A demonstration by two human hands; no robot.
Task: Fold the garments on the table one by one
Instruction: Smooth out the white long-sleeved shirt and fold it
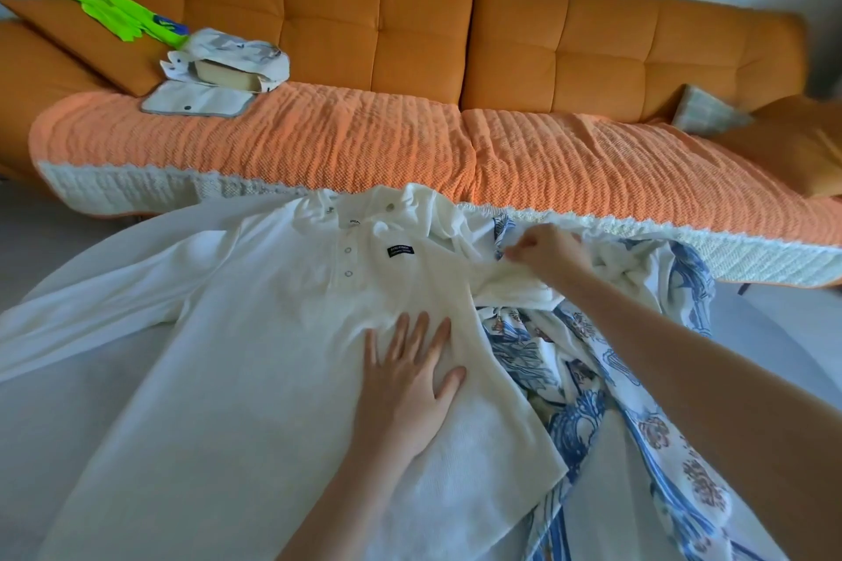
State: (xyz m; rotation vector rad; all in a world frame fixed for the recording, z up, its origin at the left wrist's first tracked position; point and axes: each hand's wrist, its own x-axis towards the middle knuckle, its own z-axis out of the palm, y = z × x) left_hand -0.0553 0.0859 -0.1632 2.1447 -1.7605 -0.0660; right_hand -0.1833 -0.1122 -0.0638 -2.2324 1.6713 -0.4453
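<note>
The left hand (410, 378) lies flat on the white shirt (255, 333), fingers spread. The right hand (546, 248) pinches the shirt's shoulder, beside the patterned garment (592, 401).

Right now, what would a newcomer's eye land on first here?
A white button-neck shirt lies spread across the table, centre frame, with the left hand pressed flat on its chest. The right hand pinches white fabric near its shoulder, above a crumpled blue-patterned garment. An orange sofa fills the background.

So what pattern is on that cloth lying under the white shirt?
White with a blue ornamental print and brownish floral motifs on the patterned cloth, clearest in the head view.
</note>
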